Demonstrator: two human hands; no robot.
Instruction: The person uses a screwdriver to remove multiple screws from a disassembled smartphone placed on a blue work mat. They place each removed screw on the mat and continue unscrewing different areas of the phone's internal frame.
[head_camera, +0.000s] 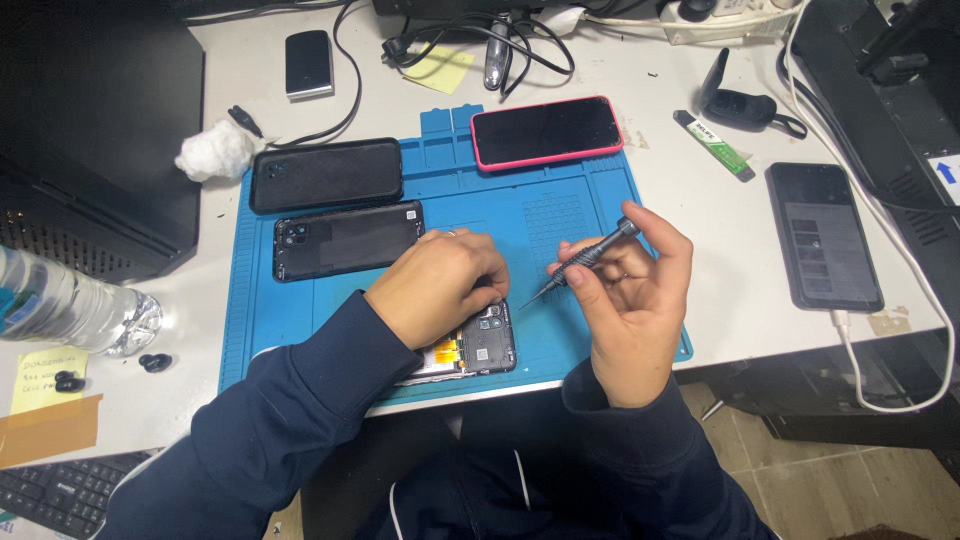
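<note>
An opened phone (487, 345) with its back removed lies on the blue work mat (590, 215) near the front edge. My left hand (445, 285) rests on it, fingers curled over its top end and covering most of it. My right hand (630, 300) holds a thin grey screwdriver (585, 257) between thumb and fingers, its tip pointing down-left toward the phone, just above the mat. A black phone back cover (347, 240) and a black phone case (325, 175) lie on the mat's left side.
A phone in a pink case (546, 131) lies at the mat's top. A black phone (823, 235) on a white cable sits at right. A water bottle (70, 310), cotton wad (215, 150), sticky notes, green tube (718, 145) and cables ring the mat.
</note>
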